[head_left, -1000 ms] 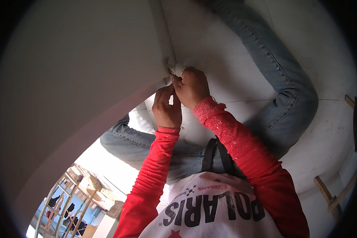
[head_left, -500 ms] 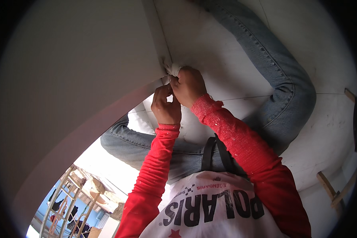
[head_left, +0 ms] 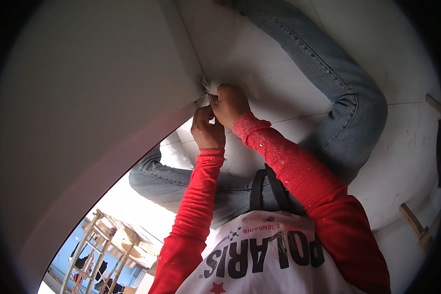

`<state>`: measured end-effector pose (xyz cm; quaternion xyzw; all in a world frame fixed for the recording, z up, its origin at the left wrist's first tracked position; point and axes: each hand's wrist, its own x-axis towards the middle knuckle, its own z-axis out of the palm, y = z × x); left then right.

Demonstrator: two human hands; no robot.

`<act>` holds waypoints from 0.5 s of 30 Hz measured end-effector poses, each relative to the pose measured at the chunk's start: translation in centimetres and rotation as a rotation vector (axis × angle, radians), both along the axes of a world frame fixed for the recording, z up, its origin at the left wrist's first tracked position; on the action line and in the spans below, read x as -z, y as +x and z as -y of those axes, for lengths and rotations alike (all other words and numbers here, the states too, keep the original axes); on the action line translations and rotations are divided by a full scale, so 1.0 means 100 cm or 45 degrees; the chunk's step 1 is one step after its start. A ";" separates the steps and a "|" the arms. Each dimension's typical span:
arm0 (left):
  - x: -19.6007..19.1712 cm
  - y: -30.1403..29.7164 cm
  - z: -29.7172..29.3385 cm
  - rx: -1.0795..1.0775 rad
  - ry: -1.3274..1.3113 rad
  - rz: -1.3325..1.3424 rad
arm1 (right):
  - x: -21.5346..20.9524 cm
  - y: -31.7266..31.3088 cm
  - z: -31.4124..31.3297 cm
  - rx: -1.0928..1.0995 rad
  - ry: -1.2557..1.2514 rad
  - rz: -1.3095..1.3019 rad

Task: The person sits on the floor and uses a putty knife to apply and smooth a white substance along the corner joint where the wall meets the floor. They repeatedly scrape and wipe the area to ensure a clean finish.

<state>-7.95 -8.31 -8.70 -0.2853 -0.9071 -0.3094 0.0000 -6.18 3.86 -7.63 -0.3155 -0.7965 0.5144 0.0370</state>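
Observation:
My right hand (head_left: 232,104) is closed around a crumpled white piece, apparently cloth (head_left: 212,87), at the bottom corner of a pale grey wall panel (head_left: 108,78). The cloth presses into the seam where the panel's end meets the white tiled floor (head_left: 279,93). Just below it, my left hand (head_left: 208,128) has its thumb and fingers drawn together in a pinch, close against my right hand's fingertips. Whatever lies between those left fingers is too small or too hidden to make out.
My legs in jeans (head_left: 360,115) are bent around the work spot, on both sides. A wooden ladder-like frame (head_left: 90,250) stands in the bright area at lower left, with dark clothes (head_left: 100,274) by it. Wooden pieces (head_left: 416,223) are at the right.
My left hand has moved slightly up, and the gap between its thumb and fingers has narrowed. My right hand stays on the white cloth. The whole view has shifted a little.

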 end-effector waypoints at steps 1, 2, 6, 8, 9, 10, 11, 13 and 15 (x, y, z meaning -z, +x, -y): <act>-0.010 0.002 -0.008 -0.015 0.058 -0.014 | -0.002 0.004 0.001 0.012 0.004 -0.014; -0.008 0.003 -0.009 -0.019 0.054 0.006 | 0.002 0.004 0.001 0.046 0.039 -0.044; -0.001 -0.002 -0.007 -0.017 0.040 -0.010 | 0.000 0.000 0.000 0.031 0.030 -0.044; -0.008 0.002 -0.009 -0.024 0.055 -0.038 | -0.003 0.000 -0.001 0.001 -0.002 -0.007; -0.005 0.000 -0.009 -0.032 0.026 -0.023 | -0.006 0.000 -0.001 0.005 0.004 -0.017; -0.002 -0.002 -0.009 -0.040 0.001 -0.008 | -0.007 0.000 -0.001 0.008 0.013 -0.027; 0.000 -0.003 -0.009 -0.048 -0.024 0.007 | -0.004 0.001 -0.002 -0.014 -0.010 0.015; 0.002 -0.001 -0.007 -0.047 -0.050 0.002 | 0.000 -0.003 -0.006 -0.063 -0.056 0.098; 0.002 -0.002 -0.002 -0.075 -0.006 -0.010 | -0.005 0.000 0.001 0.016 0.008 -0.083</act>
